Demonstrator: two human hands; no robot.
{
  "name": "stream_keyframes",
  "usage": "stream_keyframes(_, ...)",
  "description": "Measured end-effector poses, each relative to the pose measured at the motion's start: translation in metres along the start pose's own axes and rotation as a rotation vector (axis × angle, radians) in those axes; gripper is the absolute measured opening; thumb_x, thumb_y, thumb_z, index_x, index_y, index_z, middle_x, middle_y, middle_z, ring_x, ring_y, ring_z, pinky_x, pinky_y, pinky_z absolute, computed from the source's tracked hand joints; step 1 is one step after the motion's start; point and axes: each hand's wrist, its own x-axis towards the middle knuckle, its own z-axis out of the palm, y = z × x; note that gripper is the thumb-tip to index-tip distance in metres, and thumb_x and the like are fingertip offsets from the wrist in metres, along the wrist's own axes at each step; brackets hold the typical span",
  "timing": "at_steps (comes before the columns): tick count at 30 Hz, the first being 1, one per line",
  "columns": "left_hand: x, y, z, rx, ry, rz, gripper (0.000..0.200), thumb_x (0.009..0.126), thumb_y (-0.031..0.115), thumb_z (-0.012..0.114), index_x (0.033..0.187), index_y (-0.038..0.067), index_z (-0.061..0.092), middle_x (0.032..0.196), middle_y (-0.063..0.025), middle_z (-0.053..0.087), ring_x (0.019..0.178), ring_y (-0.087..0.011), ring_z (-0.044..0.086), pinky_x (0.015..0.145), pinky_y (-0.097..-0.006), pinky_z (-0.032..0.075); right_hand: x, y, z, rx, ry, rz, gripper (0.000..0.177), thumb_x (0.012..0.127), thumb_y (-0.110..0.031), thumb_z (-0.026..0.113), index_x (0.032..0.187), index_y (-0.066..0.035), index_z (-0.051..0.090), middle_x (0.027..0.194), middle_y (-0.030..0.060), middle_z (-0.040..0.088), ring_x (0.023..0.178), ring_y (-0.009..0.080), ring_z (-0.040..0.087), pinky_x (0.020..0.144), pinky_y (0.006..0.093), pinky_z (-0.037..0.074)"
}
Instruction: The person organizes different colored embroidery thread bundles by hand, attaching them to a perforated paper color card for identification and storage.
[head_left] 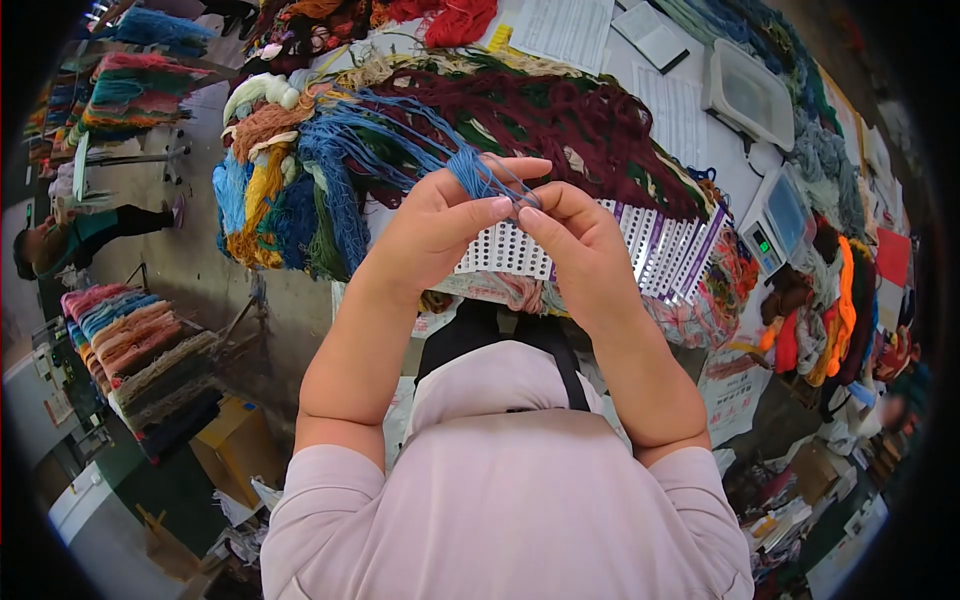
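Note:
Blue yarn is wound around the fingers of my left hand, and its strands trail left across the pile. My right hand pinches the yarn between thumb and fingertips, close against the left thumb. Just beyond my hands, dark maroon yarn covers much of the table. Below and to the right of them lie white cards with rows of punched holes, some with purple edges.
Mixed yarn skeins hang over the table's left end. A digital scale and a clear plastic tub stand at the right. Printed sheets lie at the back. On the left are yarn racks and another person.

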Motion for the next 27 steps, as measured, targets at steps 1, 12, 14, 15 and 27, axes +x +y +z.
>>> stream_keyframes(1,0.0,0.0,0.0,0.0,-0.001,0.001,0.051,0.083,0.013,0.062,0.128,-0.006,0.05,0.122,-0.011,0.057,0.109,-0.0166,0.056,0.097,-0.0333,0.042,-0.001,-0.001,0.0,-0.004,-0.004,-0.002,0.01,0.092,-0.013,0.06,0.094,-0.002,0.06,0.071,-0.0066,0.051,0.062,-0.0006,0.038,0.052,0.0177,0.029)
stream_keyframes(12,0.003,-0.005,0.009,0.102,0.016,0.044,0.055,0.08,0.008,0.064,0.13,-0.006,0.049,0.102,-0.0049,0.061,0.097,-0.0127,0.056,0.092,-0.0288,0.042,-0.011,-0.008,-0.004,-0.027,0.012,-0.06,0.008,0.089,-0.008,0.062,0.093,-0.002,0.061,0.078,-0.0054,0.054,0.07,0.0013,0.045,0.061,0.0182,0.036)
stream_keyframes(14,0.004,-0.001,0.015,0.091,0.019,0.03,0.056,0.078,0.01,0.065,0.13,-0.006,0.049,0.102,-0.0047,0.061,0.096,-0.0125,0.056,0.091,-0.029,0.042,-0.009,-0.003,-0.01,-0.036,0.014,-0.104,0.008,0.089,-0.008,0.062,0.093,-0.002,0.061,0.079,-0.0041,0.055,0.073,0.002,0.047,0.063,0.0188,0.037)
stream_keyframes(15,0.004,0.0,0.017,0.074,0.022,0.016,0.058,0.077,0.011,0.067,0.13,-0.006,0.049,0.101,-0.0046,0.061,0.096,-0.0123,0.055,0.091,-0.0292,0.042,-0.009,-0.002,-0.013,-0.05,0.018,-0.144,0.008,0.089,-0.008,0.061,0.094,-0.002,0.06,0.08,-0.0027,0.056,0.075,0.0026,0.048,0.065,0.0195,0.038)
stream_keyframes(27,-0.026,0.047,-0.076,0.334,0.019,-0.373,0.026,0.093,0.024,0.058,0.099,0.0,0.065,0.054,0.0073,0.037,0.044,-0.0032,0.032,0.042,-0.0222,0.024,-0.059,-0.109,-0.165,0.247,0.043,0.031,0.008,0.086,0.0,0.056,0.081,-0.007,0.055,0.056,-0.005,0.039,0.045,0.0052,0.036,0.039,0.0228,0.026)
